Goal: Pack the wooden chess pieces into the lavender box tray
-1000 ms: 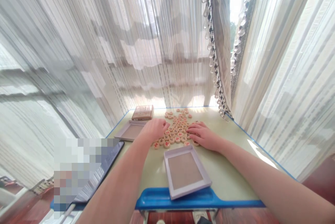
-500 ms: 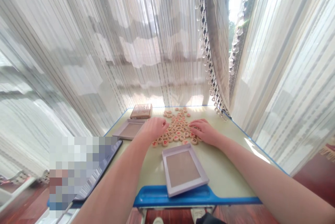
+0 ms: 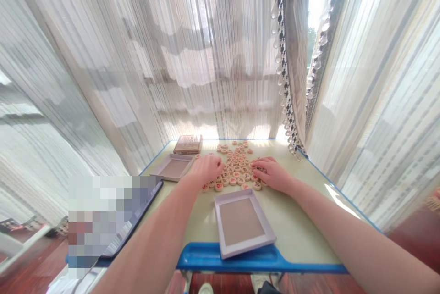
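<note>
Round wooden Chinese chess pieces, marked with red and black characters, lie spread over the middle of the table between my hands. My left hand rests at the left edge of the pieces, its fingers curled in; whatever they may hold is hidden. On the right side of the spread, my right hand lies palm down with fingers apart, over and touching a few pieces. An open shallow box half with a pale rim sits in front of the pieces, near my body.
The table has a blue edge. Another shallow box half stands at the left, with a brown patterned box behind it. A tablet-like device, partly blurred out, is at the left edge. Curtains hang behind the table.
The view has shifted slightly. My left hand has moved a little at the edge of the pieces, and a piece now shows beside the left box half. My right hand stays over the pieces.
</note>
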The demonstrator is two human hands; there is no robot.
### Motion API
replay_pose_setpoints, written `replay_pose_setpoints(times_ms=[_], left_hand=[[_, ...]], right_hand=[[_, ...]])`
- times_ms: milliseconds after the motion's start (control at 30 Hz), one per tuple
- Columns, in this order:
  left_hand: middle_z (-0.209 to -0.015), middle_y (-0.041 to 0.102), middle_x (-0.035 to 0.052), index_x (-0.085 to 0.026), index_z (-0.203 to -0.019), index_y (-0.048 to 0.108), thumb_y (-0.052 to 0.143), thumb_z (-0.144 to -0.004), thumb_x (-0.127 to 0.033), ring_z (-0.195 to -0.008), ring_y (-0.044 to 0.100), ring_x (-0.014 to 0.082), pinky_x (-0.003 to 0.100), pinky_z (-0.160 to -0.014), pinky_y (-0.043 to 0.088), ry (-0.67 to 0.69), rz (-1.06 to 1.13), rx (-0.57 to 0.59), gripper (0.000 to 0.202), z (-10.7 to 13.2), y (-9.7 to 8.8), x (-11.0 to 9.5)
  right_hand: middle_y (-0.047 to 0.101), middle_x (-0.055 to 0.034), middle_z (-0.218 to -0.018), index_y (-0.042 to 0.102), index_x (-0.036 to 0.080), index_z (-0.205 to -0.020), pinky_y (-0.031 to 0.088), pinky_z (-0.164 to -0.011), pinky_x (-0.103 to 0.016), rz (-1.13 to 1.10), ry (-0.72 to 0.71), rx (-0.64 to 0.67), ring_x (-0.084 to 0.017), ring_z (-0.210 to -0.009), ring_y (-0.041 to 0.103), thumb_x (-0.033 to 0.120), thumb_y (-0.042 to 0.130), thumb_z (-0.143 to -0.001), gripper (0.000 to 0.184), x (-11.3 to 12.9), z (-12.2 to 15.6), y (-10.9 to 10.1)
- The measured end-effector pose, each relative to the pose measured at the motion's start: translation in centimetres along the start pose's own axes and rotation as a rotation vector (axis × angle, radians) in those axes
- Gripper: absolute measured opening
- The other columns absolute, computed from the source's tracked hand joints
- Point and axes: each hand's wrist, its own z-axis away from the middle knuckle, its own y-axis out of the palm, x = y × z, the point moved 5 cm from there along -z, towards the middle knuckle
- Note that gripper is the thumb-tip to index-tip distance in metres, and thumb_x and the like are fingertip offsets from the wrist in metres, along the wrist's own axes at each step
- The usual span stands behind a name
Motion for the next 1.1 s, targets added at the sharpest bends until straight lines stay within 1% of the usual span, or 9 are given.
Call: replay_pose_setpoints(times_ms=[200,400,467,667,833,967,1033,1100], left_hand=[[-0.072,0.062,0.0076,-0.017,-0.065,0.062,0.035,-0.083,-0.041,-0.064,0.058,0.0178,0.026,-0.054,0.035,0.017,-0.015,-0.025,0.040,-0.1,0.1,0.0],[-0.074,0.063,0.0075,-0.018,-0.067,0.062,0.035,-0.082,-0.041,-0.063,0.057,0.0177,0.026,-0.054,0.036,-0.002,-0.005,0.007,0.038,-0.1,0.2,0.1],[-0.074,0.062,0.0076,-0.018,-0.067,0.061,0.036,-0.082,-0.041,-0.063,0.057,0.0177,0.026,-0.055,0.036,-0.002,0.008,0.001,0.037,-0.1,0.2,0.1],[-0.072,0.061,0.0072,-0.017,-0.064,0.060,0.038,-0.078,-0.025,-0.061,0.055,0.0164,0.026,-0.053,0.035,-0.016,0.004,-0.012,0.027,-0.1,0.0,0.1],[-0.073,0.063,0.0072,-0.018,-0.065,0.060,0.037,-0.076,-0.021,-0.061,0.056,0.0170,0.026,-0.053,0.035,-0.001,-0.001,-0.025,0.026,-0.4,0.3,0.4],[-0.076,0.066,0.0062,-0.020,-0.074,0.062,0.039,-0.076,-0.019,-0.068,0.059,0.0184,0.026,-0.058,0.039,-0.006,0.009,-0.051,0.024,-0.4,0.5,0.5],[-0.082,0.067,0.0066,-0.020,-0.077,0.063,0.038,-0.078,-0.019,-0.073,0.061,0.0187,0.027,-0.063,0.041,-0.014,0.023,-0.072,0.025,-0.2,0.4,0.0],[-0.086,0.067,0.0057,-0.021,-0.083,0.063,0.037,-0.079,-0.019,-0.079,0.061,0.0188,0.028,-0.068,0.043,-0.022,0.050,-0.107,0.026,0.2,0.1,-0.6]], right_hand=[[0.063,-0.0079,-0.111,0.066,0.018,-0.103,0.036,-0.097,-0.042,0.023,-0.008,0.000,-0.025,-0.110,0.048,0.037,0.047,-0.083,0.034,-0.3,-0.1,0.1],[0.063,-0.0078,-0.111,0.066,0.019,-0.103,0.037,-0.097,-0.043,-0.005,-0.003,-0.003,-0.025,-0.110,0.048,0.036,0.048,-0.082,0.033,-0.2,-0.1,0.2],[0.063,-0.0082,-0.111,0.066,0.019,-0.103,0.037,-0.097,-0.043,-0.009,-0.015,-0.004,-0.025,-0.110,0.048,0.036,0.048,-0.082,0.032,-0.1,-0.1,0.3],[0.063,-0.0078,-0.109,0.067,0.021,-0.101,0.038,-0.095,-0.043,-0.016,-0.045,-0.041,-0.025,-0.108,0.050,0.037,0.047,-0.083,0.031,0.0,-0.1,0.0],[0.063,-0.0084,-0.108,0.066,0.019,-0.101,0.038,-0.096,-0.043,-0.005,-0.024,-0.035,-0.025,-0.107,0.050,0.038,0.046,-0.083,0.033,-0.2,-0.1,-0.2],[0.061,-0.0084,-0.113,0.063,0.020,-0.106,0.039,-0.096,-0.042,-0.030,-0.054,-0.047,-0.025,-0.110,0.049,0.039,0.045,-0.083,0.035,-0.4,-0.3,-0.2],[0.058,-0.0078,-0.118,0.059,0.021,-0.113,0.037,-0.097,-0.044,-0.046,-0.078,-0.090,-0.025,-0.113,0.047,0.041,0.045,-0.083,0.038,-0.6,-0.4,-0.3],[0.057,-0.0079,-0.121,0.057,0.022,-0.115,0.035,-0.099,-0.047,-0.051,-0.082,-0.132,-0.027,-0.116,0.045,0.044,0.045,-0.083,0.041,-1.0,-0.4,-0.4]])
